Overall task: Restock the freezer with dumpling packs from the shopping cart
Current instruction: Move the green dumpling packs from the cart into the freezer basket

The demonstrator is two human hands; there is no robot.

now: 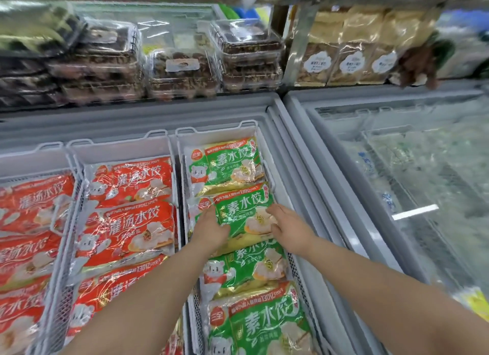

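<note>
your left hand [211,229] grips the left edge of a green, glossy plastic pack of dumplings [243,209]. your right hand [289,230] lies on its right edge with the fingers spread, and i cannot tell whether it clamps or only presses. the pack sits between your hands in the white wire basket [215,133] of the grey chest freezer [132,116], overlapping its neighbours like a roof tile. one matching green pack [225,164] lies beyond your fingertips and two more [246,270] lie under your forearms, so this row looks nearly full. i judge you are seating or straightening this pack rather than fetching one. the shopping cart is out of view, so what is left to bring over cannot be told. left of your left hand, the baskets of red plastic packs [132,180] also look well stocked. the green packs read 素水饺 in white, with a small red square logo reading 三全. the red packs read 灌汤水饺. the finer print is too small to read. right of your right hand stands a second freezer with a frosted glass lid [423,169].
</note>
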